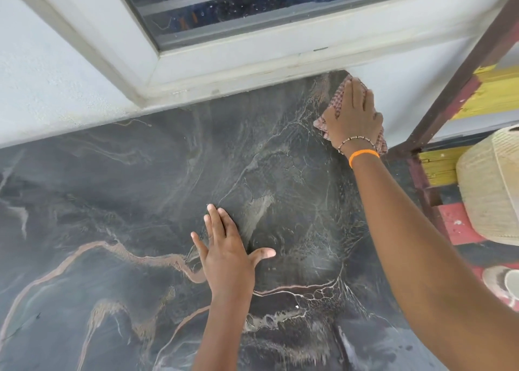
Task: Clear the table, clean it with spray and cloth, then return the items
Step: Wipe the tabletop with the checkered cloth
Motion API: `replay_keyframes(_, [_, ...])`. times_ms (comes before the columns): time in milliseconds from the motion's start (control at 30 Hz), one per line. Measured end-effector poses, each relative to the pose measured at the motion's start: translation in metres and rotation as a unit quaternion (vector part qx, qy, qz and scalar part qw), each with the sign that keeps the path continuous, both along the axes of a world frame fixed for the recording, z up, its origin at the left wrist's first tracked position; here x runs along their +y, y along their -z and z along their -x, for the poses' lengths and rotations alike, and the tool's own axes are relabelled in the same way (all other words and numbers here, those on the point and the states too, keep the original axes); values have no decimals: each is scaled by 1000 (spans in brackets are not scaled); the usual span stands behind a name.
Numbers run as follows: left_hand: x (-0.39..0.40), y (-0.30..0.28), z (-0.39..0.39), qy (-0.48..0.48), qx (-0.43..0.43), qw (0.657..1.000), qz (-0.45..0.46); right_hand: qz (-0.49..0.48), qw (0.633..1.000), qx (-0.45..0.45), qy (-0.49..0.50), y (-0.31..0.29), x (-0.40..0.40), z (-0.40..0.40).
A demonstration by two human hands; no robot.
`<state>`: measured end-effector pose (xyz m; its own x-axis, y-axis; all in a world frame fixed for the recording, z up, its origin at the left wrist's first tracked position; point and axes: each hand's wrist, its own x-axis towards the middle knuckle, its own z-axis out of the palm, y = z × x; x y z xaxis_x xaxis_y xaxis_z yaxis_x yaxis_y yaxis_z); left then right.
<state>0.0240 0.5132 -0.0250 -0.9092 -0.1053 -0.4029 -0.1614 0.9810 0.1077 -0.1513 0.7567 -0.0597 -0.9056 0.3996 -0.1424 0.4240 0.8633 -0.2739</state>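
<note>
Dark marbled stone bench [140, 202]: cleared, wiping under way; checked red-and-white cloth [338, 101] pressed flat under spread right hand [355, 117], left hand [227, 252] splayed, items unreturned.

The right hand [354, 117] is covering most of the checked cloth [335, 101], so only its edges are showing. The dark worktop [140, 202] is running off the left and near edges. The woven basket [491, 185] on the right is getting cut off. The window [252, 2] is getting cut off at the top.
</note>
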Motion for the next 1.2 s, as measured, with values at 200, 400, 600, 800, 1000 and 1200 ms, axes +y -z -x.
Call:
replay_keyframes(200, [3,3,6,13,2,1000,21,-32,996,-4,-80,4,-42,-59])
replay_keyframes(400, [-22,5,-11,29,55,996,-63,-24,982,5,-185,0,-125,-60])
replay_keyframes(600, [-85,6,-67,-25,58,996,-60,-7,945,-3,-326,-4,-226,-66])
replay_keyframes(800, [-111,9,-105,-18,-5,1000,-24,-7,867,1,-498,-5,-291,-138])
replay_keyframes(1000, [-101,7,-132,85,-21,996,5,-52,893,8,-448,-2,-203,-156])
replay_keyframes(1200, [-83,14,-142,102,-51,993,9,-74,972,-31,-220,-2,-71,-146])
